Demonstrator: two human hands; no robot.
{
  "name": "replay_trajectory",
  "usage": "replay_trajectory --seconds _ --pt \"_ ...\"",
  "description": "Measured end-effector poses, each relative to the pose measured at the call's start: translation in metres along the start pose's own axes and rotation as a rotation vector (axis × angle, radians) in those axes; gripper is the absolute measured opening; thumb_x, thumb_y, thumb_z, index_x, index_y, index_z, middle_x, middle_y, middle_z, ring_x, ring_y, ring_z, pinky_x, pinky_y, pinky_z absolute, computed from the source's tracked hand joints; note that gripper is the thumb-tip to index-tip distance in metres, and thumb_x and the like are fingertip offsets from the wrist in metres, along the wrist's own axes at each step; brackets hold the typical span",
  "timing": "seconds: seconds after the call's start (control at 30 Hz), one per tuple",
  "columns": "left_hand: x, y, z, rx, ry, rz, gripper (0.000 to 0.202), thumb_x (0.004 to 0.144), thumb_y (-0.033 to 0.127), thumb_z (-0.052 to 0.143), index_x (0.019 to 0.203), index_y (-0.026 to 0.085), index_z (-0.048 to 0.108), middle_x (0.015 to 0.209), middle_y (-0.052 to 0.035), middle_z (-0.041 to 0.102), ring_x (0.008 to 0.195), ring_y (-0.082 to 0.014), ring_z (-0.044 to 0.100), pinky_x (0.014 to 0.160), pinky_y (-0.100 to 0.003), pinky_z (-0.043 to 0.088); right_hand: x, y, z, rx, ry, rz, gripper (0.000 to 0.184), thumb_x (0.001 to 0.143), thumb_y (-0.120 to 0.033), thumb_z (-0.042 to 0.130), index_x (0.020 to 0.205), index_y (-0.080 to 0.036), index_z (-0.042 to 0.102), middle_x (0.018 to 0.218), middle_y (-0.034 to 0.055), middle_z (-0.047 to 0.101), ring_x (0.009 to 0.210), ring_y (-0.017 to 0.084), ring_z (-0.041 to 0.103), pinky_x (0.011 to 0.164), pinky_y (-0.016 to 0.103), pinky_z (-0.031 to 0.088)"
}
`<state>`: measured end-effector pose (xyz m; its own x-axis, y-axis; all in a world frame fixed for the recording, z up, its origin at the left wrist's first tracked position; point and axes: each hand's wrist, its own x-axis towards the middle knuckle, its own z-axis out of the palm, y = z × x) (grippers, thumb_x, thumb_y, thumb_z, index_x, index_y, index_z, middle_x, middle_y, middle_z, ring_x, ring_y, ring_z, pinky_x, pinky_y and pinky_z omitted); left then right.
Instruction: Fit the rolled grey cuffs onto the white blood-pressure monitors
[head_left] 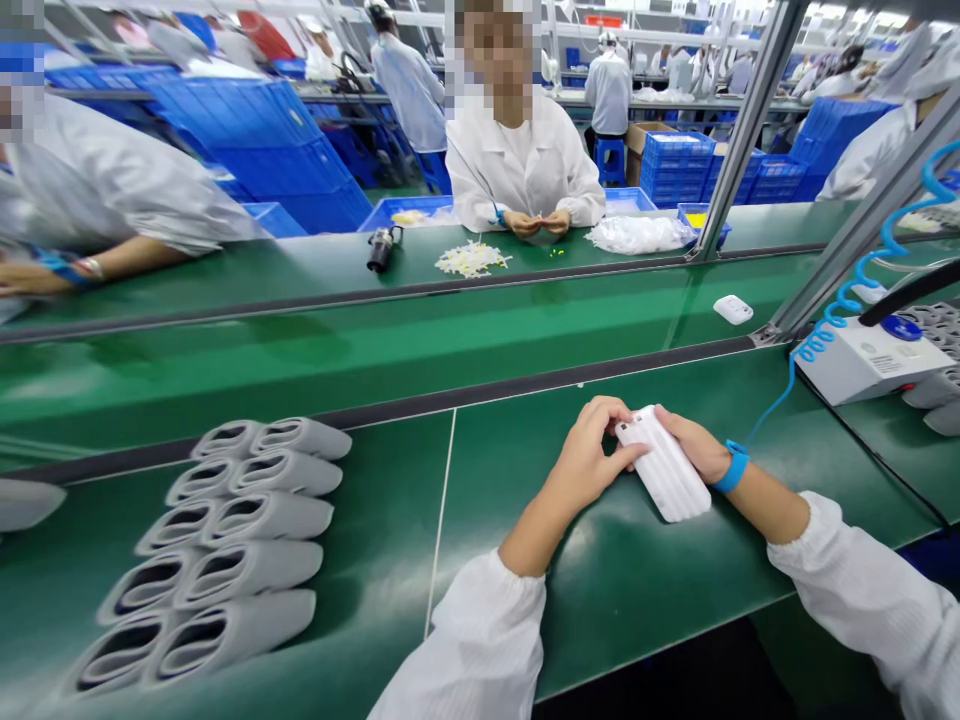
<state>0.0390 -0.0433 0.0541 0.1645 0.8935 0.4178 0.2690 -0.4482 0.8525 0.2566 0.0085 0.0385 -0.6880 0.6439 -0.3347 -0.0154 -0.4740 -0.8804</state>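
A white ribbed plastic casing (664, 468) is held over the green bench (637, 580) between both my hands. My left hand (592, 455) has its fingers curled on the casing's upper left end, thumb pressing on top. My right hand (694, 445) grips the casing from behind on its right side; the fingers are mostly hidden by it. A blue wrist strap (733, 466) sits on my right wrist, with a blue coiled cord (847, 295) running off to the right.
Rows of grey hollow housings (225, 540) lie at the left. A white box device (870, 358) stands at right beside more grey parts. A small white piece (733, 309) rests on the conveyor belt. Across it, a person in white handles small parts near a white pile (471, 259).
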Motion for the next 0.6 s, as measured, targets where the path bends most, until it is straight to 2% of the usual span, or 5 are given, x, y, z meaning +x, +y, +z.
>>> replay_trajectory --seconds 0.17,0.33,0.4,0.5,0.6 --pt "-0.005 -0.005 0.004 0.004 -0.004 -0.009 0.031 0.099 0.035 0.084 0.122 0.026 0.066 0.129 -0.0095 0.070 0.113 -0.0264 0.067 0.097 -0.041 0.057 0.003 -0.001 -0.001 0.201 -0.026 0.046 0.061 0.116 -0.067 0.049 0.118 -0.013 0.077 0.100 0.0137 0.085 0.080 0.024 0.081 0.074 0.034 0.067" --pt "-0.009 -0.011 0.006 0.028 -0.088 -0.022 0.073 0.099 0.041 0.084 0.165 0.030 0.053 0.151 -0.0142 0.069 0.135 -0.0338 0.064 0.113 -0.052 0.056 0.002 -0.010 -0.006 0.218 -0.176 0.147 0.057 0.116 -0.066 0.052 0.127 -0.014 0.073 0.106 0.0144 0.086 0.084 0.026 0.085 0.076 0.035 0.070" --pt "-0.010 -0.013 0.006 -0.012 -0.128 -0.027 0.073 0.102 0.044 0.081 0.169 0.032 0.053 0.153 -0.0135 0.070 0.135 -0.0342 0.066 0.113 -0.052 0.058 0.000 -0.015 -0.006 0.180 -0.250 0.204 0.059 0.114 -0.069 0.053 0.128 -0.015 0.073 0.102 0.0139 0.087 0.083 0.028 0.086 0.071 0.035 0.069" --pt "-0.011 -0.015 0.007 -0.143 -0.140 -0.112 0.061 0.105 0.046 0.077 0.163 0.032 0.063 0.134 -0.0110 0.078 0.104 -0.0267 0.076 0.093 -0.043 0.065 -0.002 -0.023 -0.005 0.177 -0.308 0.262 0.058 0.113 -0.069 0.056 0.124 -0.014 0.074 0.095 0.0137 0.086 0.079 0.029 0.086 0.064 0.033 0.068" --pt "-0.012 -0.013 0.006 -0.265 -0.139 -0.227 0.060 0.103 0.051 0.079 0.159 0.029 0.068 0.117 -0.0097 0.080 0.071 -0.0174 0.070 0.067 -0.032 0.062 -0.002 -0.026 -0.006 0.224 -0.351 0.269 0.053 0.111 -0.064 0.061 0.125 -0.014 0.074 0.102 0.0154 0.087 0.082 0.029 0.086 0.065 0.034 0.068"
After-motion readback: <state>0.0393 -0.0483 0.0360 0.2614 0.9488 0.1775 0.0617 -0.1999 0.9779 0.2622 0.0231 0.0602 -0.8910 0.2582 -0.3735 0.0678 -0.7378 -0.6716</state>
